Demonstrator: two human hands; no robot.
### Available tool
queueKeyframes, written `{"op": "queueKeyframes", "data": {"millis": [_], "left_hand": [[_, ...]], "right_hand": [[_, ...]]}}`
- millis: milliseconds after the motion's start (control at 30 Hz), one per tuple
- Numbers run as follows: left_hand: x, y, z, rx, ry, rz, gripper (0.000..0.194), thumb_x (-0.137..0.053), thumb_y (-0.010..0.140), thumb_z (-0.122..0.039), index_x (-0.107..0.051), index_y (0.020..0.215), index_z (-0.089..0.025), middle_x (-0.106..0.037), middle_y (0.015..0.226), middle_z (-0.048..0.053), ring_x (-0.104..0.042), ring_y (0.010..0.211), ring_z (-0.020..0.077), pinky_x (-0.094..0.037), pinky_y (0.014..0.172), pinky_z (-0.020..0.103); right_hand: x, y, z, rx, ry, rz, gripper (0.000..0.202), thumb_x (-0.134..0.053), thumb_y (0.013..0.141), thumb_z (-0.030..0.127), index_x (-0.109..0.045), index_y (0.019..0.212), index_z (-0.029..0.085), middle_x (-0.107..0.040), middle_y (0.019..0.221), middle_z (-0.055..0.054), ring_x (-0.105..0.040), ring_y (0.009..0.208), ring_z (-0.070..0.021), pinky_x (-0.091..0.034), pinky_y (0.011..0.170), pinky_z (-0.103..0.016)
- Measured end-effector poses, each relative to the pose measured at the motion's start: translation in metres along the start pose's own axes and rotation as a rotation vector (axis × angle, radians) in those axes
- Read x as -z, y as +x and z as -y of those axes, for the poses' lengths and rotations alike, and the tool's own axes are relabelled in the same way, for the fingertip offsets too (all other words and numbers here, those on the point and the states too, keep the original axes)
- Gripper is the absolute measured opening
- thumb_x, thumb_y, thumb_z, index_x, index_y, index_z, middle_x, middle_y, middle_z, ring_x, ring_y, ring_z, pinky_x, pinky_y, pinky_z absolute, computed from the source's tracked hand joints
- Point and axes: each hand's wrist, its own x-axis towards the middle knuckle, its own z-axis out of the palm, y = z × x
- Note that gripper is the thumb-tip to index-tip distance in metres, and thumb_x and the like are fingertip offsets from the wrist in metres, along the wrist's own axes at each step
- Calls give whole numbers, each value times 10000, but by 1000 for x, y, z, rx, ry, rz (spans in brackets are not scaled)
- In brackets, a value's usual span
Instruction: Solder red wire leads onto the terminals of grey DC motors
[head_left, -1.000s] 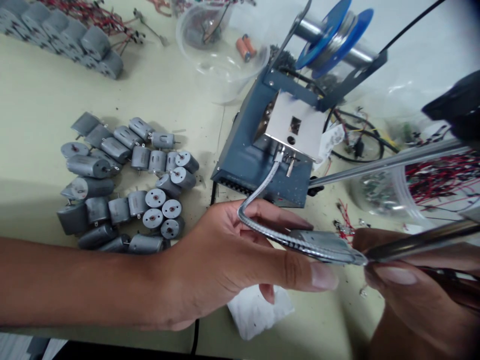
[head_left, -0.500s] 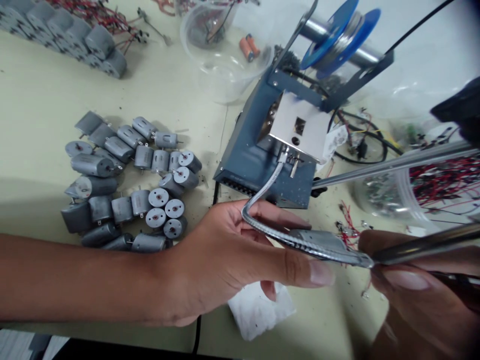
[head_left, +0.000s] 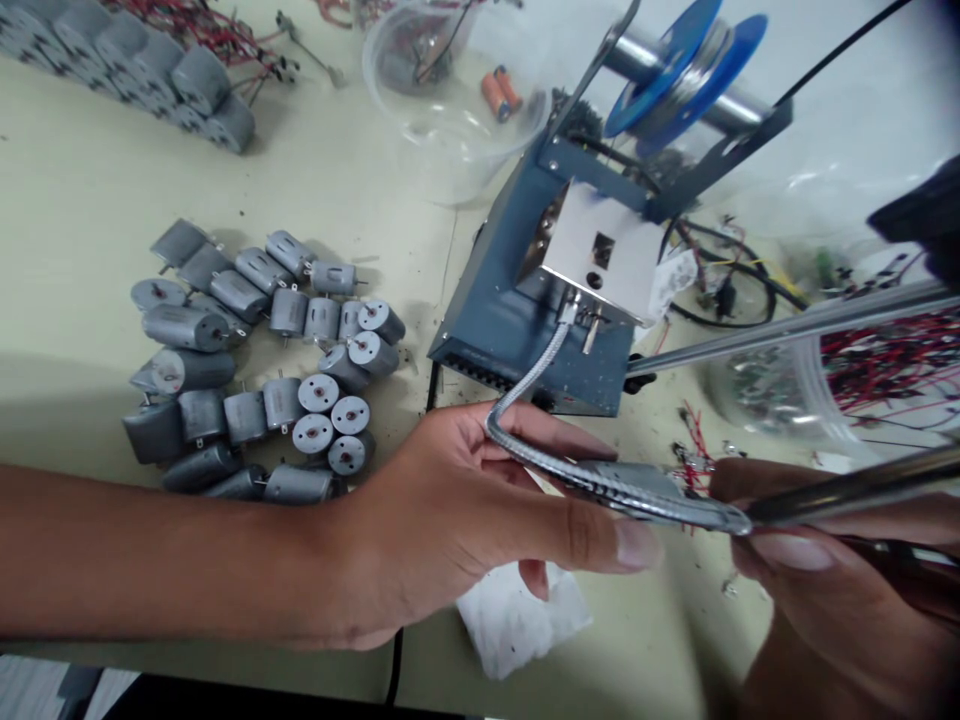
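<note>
Gripped in the left hand (head_left: 480, 520), between thumb and fingers: one gray motor (head_left: 636, 472), presumably for steadiness alongside the one braided tube (head_left: 517, 445). Right by the tube's tip, the bent right hand (head_left: 840, 590), perhaps for fine placement; anything held there, impossible to make out. Beyond the left hand, one blue spool (head_left: 697, 85) above one metal box (head_left: 574, 235), likely for a short feed; also two orange cylinders (head_left: 495, 97) in a clear tub (head_left: 454, 145). Beyond the left forearm, roughly twenty-eight loose motors (head_left: 244, 417), probably for easy reach. Nearer than the left palm, one white cloth (head_left: 517, 620).
</note>
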Motion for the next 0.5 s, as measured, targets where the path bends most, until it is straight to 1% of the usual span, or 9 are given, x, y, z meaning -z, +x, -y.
{"op": "queueKeyframes", "data": {"millis": [100, 200, 333, 433, 500], "left_hand": [[0, 0, 0, 16, 11, -20, 406, -1005, 593, 38, -838, 894, -177, -812, 762, -20, -690, 714, 125, -557, 529, 171], [1, 0, -1, 7, 8, -6, 414, -1000, 596, 52, -837, 898, -180, -805, 751, -26, -676, 696, 123, -559, 511, 177], [1, -2, -6, 31, 39, -6, 413, -971, 648, 90, -837, 948, -161, -825, 824, -9, -688, 712, 115, -583, 564, 207], [2, -4, -8, 26, 25, -4, 415, -967, 649, 102, -835, 942, -161, -833, 826, -3, -693, 703, 119, -581, 563, 214], [1, -3, -7, 24, 30, -8, 404, -961, 649, 99, -843, 931, -164, -833, 829, -1, -700, 720, 125, -579, 560, 209]], "right_hand": [[0, 0, 0, -17, 39, -10, 112, -1006, 804, 360, -910, 862, 361, -731, 638, -22, -636, 517, -196, -492, 409, -352], [0, 0, 0, -16, 46, -11, 125, -1000, 798, 303, -911, 870, 354, -721, 631, -13, -624, 507, -187, -506, 414, -346], [2, 2, -3, 49, 46, 28, 109, -980, 835, 294, -915, 911, 338, -745, 661, -24, -669, 513, -208, -533, 392, -344], [3, 4, -6, 121, 37, 54, 138, -967, 852, 263, -918, 962, 330, -773, 685, -34, -708, 509, -227, -543, 369, -345], [4, 2, -6, 121, 33, 49, 120, -973, 849, 284, -914, 941, 333, -772, 676, -36, -717, 499, -235, -547, 368, -353]]}}
